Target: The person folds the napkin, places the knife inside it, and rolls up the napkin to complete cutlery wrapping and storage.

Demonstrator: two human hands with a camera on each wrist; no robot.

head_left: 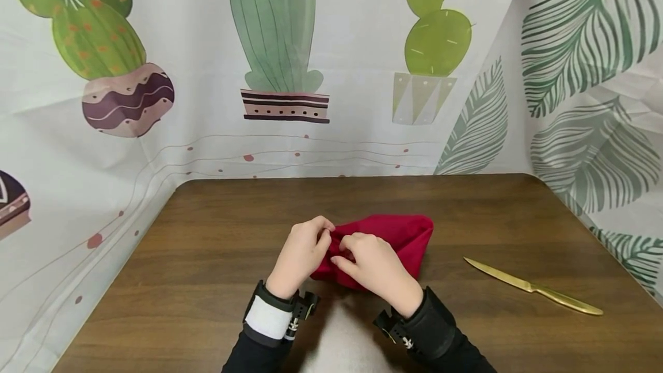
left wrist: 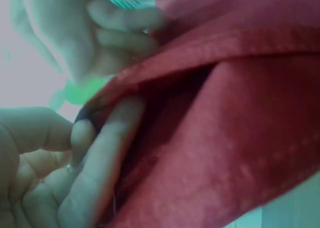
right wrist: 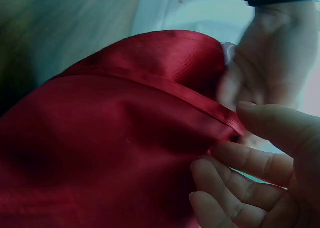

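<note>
A folded red cloth napkin [head_left: 399, 235] with a stitched hem lies at the middle of the table. My left hand [head_left: 302, 252] pinches its left end; in the left wrist view one finger reaches under the hemmed fold [left wrist: 200, 58] while the thumb side stays at the corner. Bent over the same end from the right is my right hand [head_left: 375, 263]. Its thumb and forefinger pinch the hem's tip in the right wrist view, the other fingers [right wrist: 210, 178] curling below. The napkin's wide end spreads to the right, and its near left part is partly hidden by the hands.
A gold table knife [head_left: 533, 286] lies at a slant on the right of the brown wooden table [head_left: 233, 206]. Behind and left of the table hangs a white cloth [head_left: 197, 102] printed with cacti; a leaf-patterned one [head_left: 585, 73] hangs at the right.
</note>
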